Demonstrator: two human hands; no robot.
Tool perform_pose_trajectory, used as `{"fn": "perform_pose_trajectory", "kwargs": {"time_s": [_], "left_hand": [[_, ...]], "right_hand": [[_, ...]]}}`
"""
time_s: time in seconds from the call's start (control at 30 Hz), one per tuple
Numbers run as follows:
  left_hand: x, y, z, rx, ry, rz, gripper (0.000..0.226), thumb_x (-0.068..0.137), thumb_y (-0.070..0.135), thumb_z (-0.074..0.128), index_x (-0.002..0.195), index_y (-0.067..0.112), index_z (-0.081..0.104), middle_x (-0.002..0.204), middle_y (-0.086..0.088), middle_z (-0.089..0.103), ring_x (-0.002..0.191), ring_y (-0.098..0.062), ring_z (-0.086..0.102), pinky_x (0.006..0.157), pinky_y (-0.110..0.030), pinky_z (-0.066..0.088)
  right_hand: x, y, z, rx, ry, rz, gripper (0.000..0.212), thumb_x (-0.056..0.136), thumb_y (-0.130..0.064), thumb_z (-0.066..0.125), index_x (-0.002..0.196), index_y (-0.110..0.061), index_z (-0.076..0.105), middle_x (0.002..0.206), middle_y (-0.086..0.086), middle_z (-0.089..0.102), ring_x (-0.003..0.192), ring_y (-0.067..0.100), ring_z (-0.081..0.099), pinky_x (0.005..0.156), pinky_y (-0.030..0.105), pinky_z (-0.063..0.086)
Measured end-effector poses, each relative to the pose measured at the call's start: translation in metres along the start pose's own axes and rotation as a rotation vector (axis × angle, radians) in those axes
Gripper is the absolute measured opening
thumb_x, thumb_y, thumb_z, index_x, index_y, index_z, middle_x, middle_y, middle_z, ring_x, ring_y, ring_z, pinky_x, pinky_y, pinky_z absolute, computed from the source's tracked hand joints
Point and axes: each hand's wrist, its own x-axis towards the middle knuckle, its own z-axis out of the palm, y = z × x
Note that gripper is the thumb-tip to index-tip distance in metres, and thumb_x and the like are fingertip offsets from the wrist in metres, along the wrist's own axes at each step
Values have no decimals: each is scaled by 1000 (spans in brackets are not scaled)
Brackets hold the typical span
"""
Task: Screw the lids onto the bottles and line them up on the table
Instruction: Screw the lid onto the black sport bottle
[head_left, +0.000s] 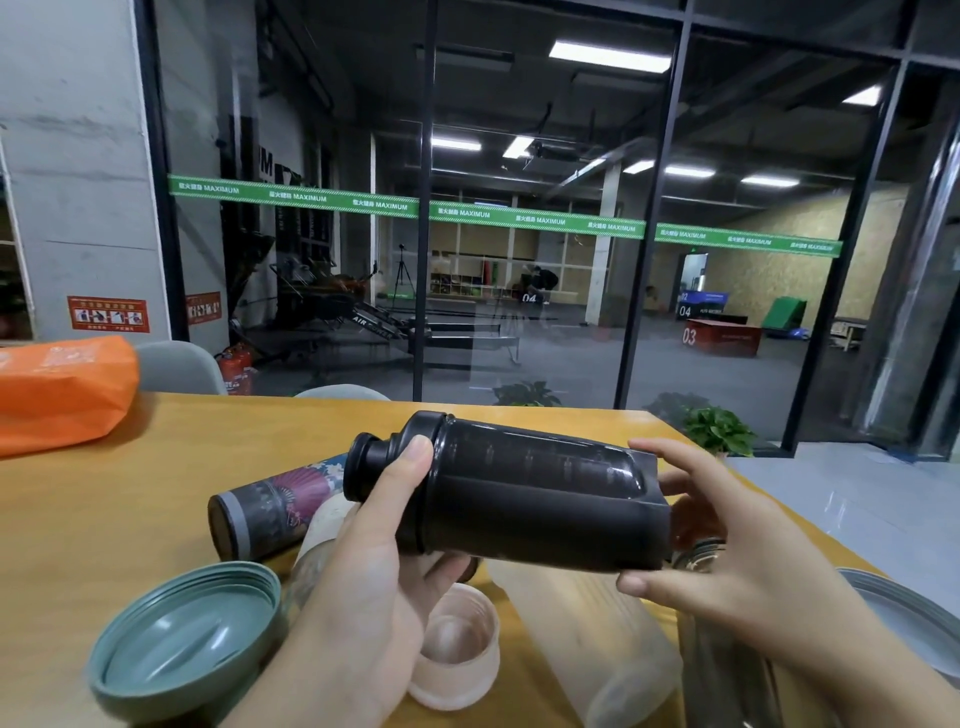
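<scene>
Across the wooden tabletop (104, 519) I see clutter, an orange bag (57, 395) at the far left. Above it I'm holding the black shaker bottle (519, 499) on its side, lid on, pointing left. My left hand (358, 597) grips the lid end, thumb curled over it; my right hand (748, 551) cups the base with spread, bent fingers. Beneath lie a frosted bottle (597, 644), a patterned bottle (275, 504), a green lid (182, 639) and a pink lid (457, 649), both open side up.
</scene>
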Motion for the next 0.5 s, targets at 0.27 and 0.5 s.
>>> {"fn": "perform_pose_trajectory", "kwargs": {"time_s": [0.27,0.5], "left_hand": [[1,-3,-3,52,-71,0,52,66,31,68,115,16,63,106,-11,73,106,-31,66,100,-51,44],[1,-4,-4,72,-164,34,59,67,25,76,123,17,59,113,-11,71,110,-30,64,100,-50,44]], "right_hand": [[-2,1,-2,-4,79,36,62,40,-97,46,94,-69,51,91,-28,66,81,7,63,64,21,48],[0,-8,-1,37,55,187,54,59,-84,32,55,-37,59,48,-9,56,47,2,50,50,15,34]]}}
